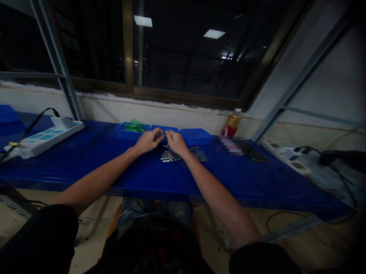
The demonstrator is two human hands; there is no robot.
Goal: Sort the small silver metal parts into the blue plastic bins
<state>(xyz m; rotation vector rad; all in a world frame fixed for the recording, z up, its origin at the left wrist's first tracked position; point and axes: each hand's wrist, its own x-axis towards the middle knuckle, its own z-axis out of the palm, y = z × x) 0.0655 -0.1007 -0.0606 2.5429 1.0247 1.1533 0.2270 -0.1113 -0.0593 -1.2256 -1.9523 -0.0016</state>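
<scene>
My left hand [149, 140] and my right hand [176, 142] meet above the table, in front of the blue bins. Their fingertips are pinched together around something small between them, too small and dim to name. Just below my right hand lies a loose pile of small silvery metal cylinders [169, 156]. A clear plastic bag [199, 154] rests beside the pile, partly behind my right wrist. Right behind my fingers stands the middle blue bin [173, 129], mostly covered by my hands.
Green items [135, 126] fill the left blue bin [121, 133]; another blue bin [196, 135] stands right. White power strips [46, 138] lie at both sides of the blue table [157, 178]. A bottle [233, 125] and a phone [257, 155] sit toward the right, near a metal frame post.
</scene>
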